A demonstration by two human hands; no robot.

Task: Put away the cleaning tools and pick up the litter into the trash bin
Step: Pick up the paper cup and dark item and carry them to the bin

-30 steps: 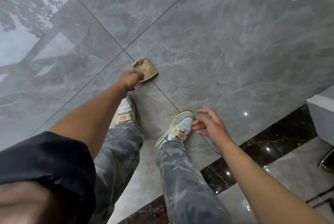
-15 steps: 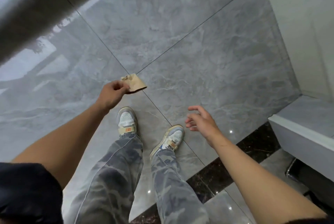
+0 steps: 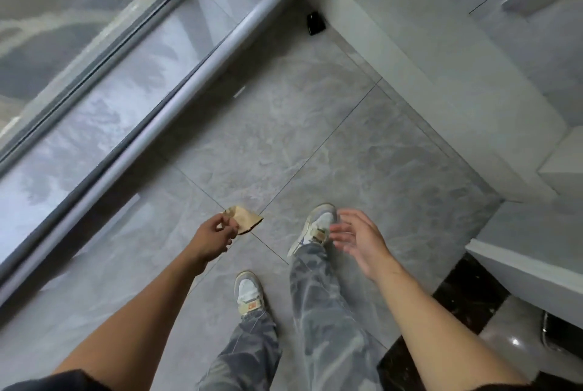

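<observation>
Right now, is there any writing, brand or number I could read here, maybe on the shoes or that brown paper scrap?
No text here can be read.
The orange tag on the left shoe: marks there, too blurred to read.
The brown paper scrap pinched in the left hand: no print shows.
The small black object by the wall: no label can be made out.

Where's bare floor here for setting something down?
Free: grey tiles ahead of the shoes, between window rail and white plinth; also the strip along the rail. Crowded: around the shoes, below the left hand holding brown paper; small black object in far corner.
</observation>
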